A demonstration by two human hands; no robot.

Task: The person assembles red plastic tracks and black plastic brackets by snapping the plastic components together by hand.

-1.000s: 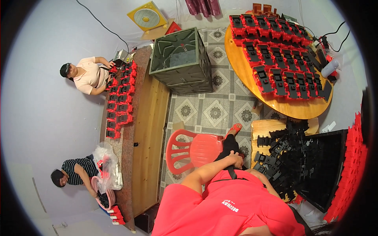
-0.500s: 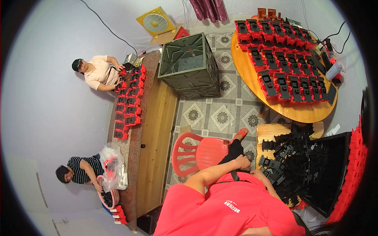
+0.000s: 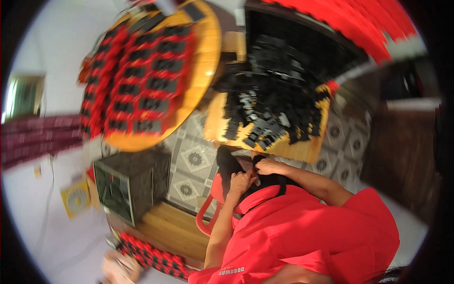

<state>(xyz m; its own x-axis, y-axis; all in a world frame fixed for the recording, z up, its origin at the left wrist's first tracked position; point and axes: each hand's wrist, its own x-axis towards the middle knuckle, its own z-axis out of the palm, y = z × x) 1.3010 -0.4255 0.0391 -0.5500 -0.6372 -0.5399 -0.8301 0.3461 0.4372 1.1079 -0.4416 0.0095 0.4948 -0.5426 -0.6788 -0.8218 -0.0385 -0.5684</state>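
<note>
My left hand [image 3: 241,182] is over my lap, its fingers curled around something I cannot make out. Close beside it, to the right, is my right hand [image 3: 266,165], also with closed fingers; what they hold, if anything, is hidden. A small reddish patch shows between the two hands. Just beyond them, a wooden table [image 3: 305,154] bears a heap of black plastic parts [image 3: 265,128], some of them grey and shiny. Both hands are apart from this heap.
A round wooden table [image 3: 213,42] at far left carries rows of red-and-black units [image 3: 151,104]. Behind the heap stands a large black panel [image 3: 302,42]. A dark green crate [image 3: 132,184] and a red plastic chair [image 3: 203,215] are at left. A co-worker [image 3: 120,267] is at lower left.
My view has swung to the right, so the parts heap now lies straight ahead and the co-workers' bench has moved to the lower left. My hands have come close together over my lap.
</note>
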